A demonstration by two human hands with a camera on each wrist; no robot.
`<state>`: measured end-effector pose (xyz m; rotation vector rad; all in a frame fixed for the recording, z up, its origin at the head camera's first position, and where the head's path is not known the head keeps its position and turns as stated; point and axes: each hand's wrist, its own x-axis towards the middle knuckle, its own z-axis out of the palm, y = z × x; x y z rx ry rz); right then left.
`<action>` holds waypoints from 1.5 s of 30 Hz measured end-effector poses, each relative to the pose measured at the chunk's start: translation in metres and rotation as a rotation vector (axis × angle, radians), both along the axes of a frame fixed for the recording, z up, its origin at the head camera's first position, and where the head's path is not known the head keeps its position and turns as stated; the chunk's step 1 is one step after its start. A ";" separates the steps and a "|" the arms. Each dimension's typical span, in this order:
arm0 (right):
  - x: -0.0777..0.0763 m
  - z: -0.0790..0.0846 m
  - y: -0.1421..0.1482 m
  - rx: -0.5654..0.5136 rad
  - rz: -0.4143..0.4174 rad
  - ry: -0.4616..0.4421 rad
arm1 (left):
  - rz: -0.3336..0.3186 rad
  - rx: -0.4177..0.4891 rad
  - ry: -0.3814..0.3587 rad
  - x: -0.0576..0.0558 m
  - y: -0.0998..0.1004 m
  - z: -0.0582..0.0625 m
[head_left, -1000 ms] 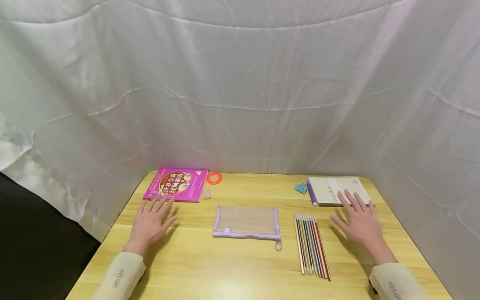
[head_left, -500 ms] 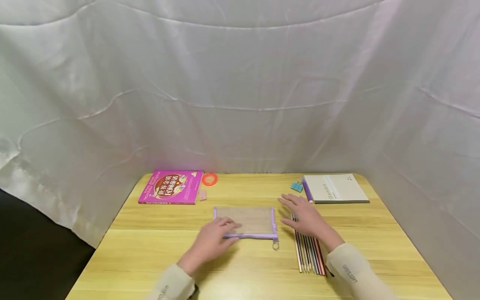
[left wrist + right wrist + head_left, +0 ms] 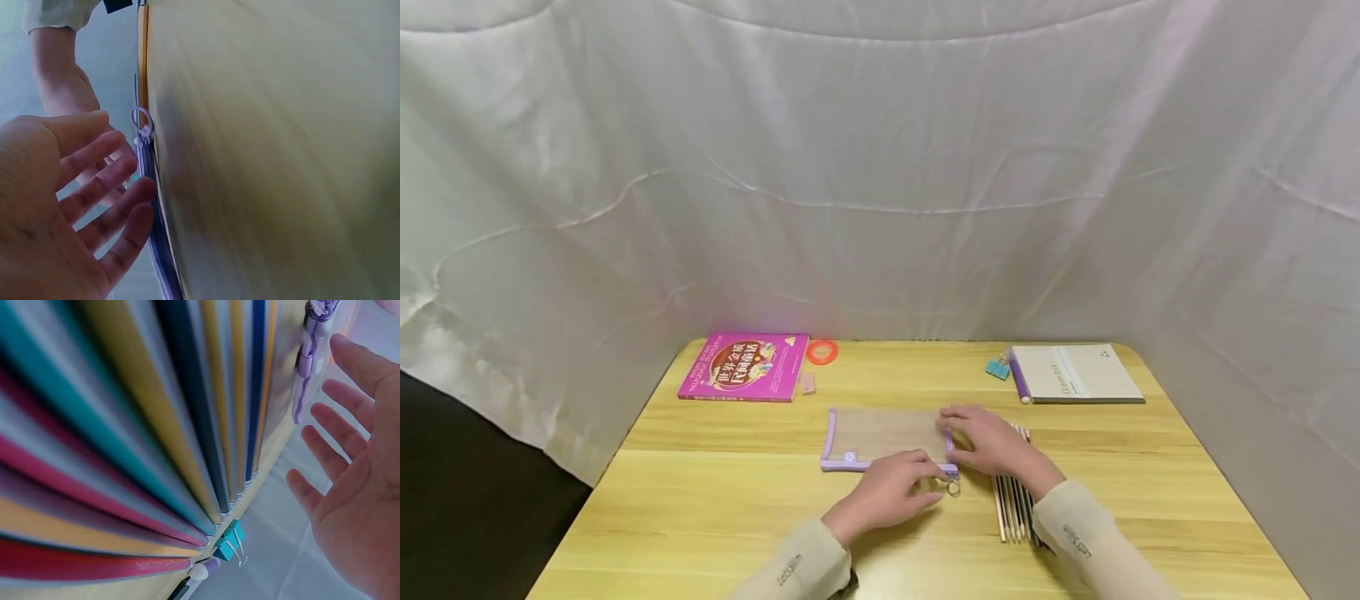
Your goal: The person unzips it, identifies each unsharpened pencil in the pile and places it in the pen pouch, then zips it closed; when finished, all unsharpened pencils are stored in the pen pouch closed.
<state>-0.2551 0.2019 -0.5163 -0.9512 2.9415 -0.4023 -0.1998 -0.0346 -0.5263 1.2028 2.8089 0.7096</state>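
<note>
A mesh zip pouch point(image 3: 880, 433) with purple edging lies flat mid-table, its zipper along the near side. My left hand point(image 3: 895, 492) is at the pouch's near right corner, fingers relaxed, close by the metal ring point(image 3: 953, 487) of the zipper; the left wrist view shows that ring point(image 3: 142, 117) beyond the thumb. Over the right edge of the pouch is my right hand point(image 3: 992, 442), fingers loosely extended with nothing between them. The right forearm passes above a row of pencils point(image 3: 1013, 508), partly hiding it; in the right wrist view the pencils point(image 3: 169, 412) fan out beside the hand.
A magenta book point(image 3: 745, 367) lies at the back left, beside an orange-red ring-shaped roll point(image 3: 822, 352) and a small pink eraser-like block point(image 3: 808, 383). At the back right are a teal binder clip point(image 3: 997, 368), a purple marker point(image 3: 1019, 377) and a pale notebook point(image 3: 1078, 373). Grey cloth surrounds the table.
Both hands have come inward from the table's sides to the pouch. The left moved right along its near edge to the zipper end; the right moved left across the pencils.
</note>
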 end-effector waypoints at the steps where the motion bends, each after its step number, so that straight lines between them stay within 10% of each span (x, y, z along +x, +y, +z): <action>1: -0.001 -0.001 0.000 0.001 0.001 -0.004 | 0.000 -0.005 -0.005 0.000 0.002 0.000; 23: -0.003 -0.001 -0.004 0.029 -0.013 -0.113 | 0.034 -0.006 -0.105 -0.001 0.023 -0.009; 33: -0.003 -0.003 -0.005 0.022 -0.039 -0.144 | 0.130 0.234 -0.288 -0.006 0.023 -0.021; 45: -0.003 -0.003 -0.004 0.011 -0.041 -0.180 | 0.186 0.276 -0.270 -0.005 0.025 -0.032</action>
